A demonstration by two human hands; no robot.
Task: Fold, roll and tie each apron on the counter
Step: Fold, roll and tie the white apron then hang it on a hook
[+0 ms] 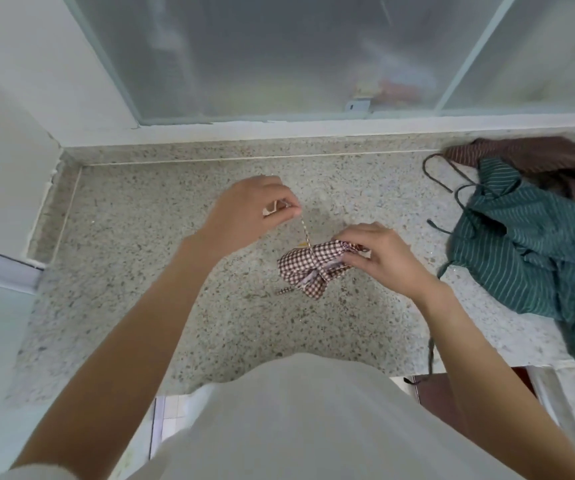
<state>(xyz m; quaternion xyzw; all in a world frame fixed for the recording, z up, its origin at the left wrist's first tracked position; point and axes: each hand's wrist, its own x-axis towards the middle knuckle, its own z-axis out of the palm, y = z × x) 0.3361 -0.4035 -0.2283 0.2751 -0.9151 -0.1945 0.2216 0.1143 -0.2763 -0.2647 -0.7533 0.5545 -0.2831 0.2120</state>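
Note:
A brown-and-white checked apron (308,268), rolled into a small bundle, lies in the middle of the speckled counter (140,237). My right hand (379,254) grips the bundle's right end. My left hand (249,211) pinches the apron's thin tie strap (305,230) and holds it taut up and to the left of the bundle. Another short strap end pokes out at the bundle's lower left.
A green striped apron (528,251) lies crumpled at the counter's right, its dark straps trailing over the front edge. A brown striped apron (535,157) sits behind it. A frosted window (279,57) runs along the back, a wall on the left.

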